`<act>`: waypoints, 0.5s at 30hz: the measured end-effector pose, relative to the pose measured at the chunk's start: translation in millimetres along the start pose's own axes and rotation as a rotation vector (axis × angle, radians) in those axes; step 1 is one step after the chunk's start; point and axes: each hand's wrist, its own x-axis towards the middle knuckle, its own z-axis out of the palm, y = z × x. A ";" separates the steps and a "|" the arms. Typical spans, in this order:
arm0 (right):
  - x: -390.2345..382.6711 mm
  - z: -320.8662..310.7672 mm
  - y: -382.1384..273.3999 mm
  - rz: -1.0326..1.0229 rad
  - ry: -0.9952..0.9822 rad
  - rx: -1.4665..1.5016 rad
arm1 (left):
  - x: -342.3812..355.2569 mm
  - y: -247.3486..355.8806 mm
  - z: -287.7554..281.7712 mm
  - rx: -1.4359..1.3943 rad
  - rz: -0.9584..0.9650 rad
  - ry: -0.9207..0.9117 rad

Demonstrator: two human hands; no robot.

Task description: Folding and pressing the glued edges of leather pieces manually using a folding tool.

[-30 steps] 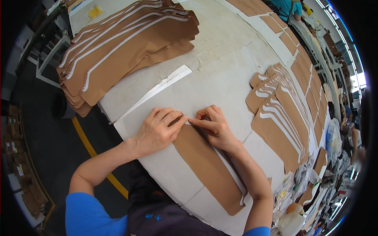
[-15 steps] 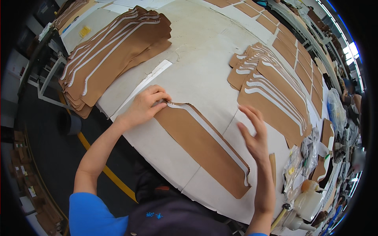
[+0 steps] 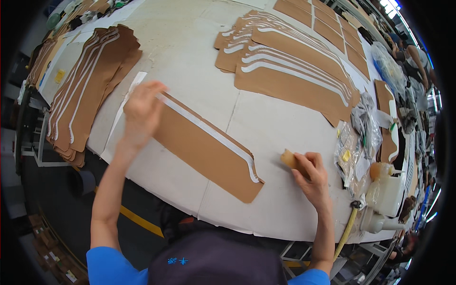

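Observation:
A long brown leather-like panel [image 3: 204, 152] lies slantwise before me, a white strip [image 3: 209, 130] running along its far edge and curving at the near right end. My left hand [image 3: 142, 111] is at the panel's upper left end and covers that corner. Motion smears its fingers, so their grip cannot be made out. My right hand [image 3: 313, 178] is closed on a short tan wooden-looking tool [image 3: 289, 159], held over the table to the right of the panel. Most of the tool's body is hidden by the fingers.
Overlapping stacks of similar brown panels lie at the left [image 3: 90, 85] and far right [image 3: 294, 80]. Flat brown rectangles [image 3: 327, 28] sit beyond. Plastic bags [image 3: 349, 156], a white bottle [image 3: 384, 192] and a yellow-handled brush-like tool [image 3: 346, 232] crowd the right edge of the white table [image 3: 266, 213].
My right hand has taken up the tan tool, which lay beside my right forearm. My left hand has shifted at the panel's end and is now blurred. The whole view has swung to the right.

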 end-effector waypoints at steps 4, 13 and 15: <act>20.2 11.2 -25.7 -0.016 -0.219 0.030 | -54.1 105.8 42.2 -0.227 0.276 -0.313; 24.0 25.6 -25.6 -0.174 -0.347 0.063 | -70.8 127.0 66.9 -0.249 0.308 -0.381; 23.8 28.3 -29.6 -0.312 -0.274 -0.012 | -71.8 127.3 65.2 -0.254 0.310 -0.374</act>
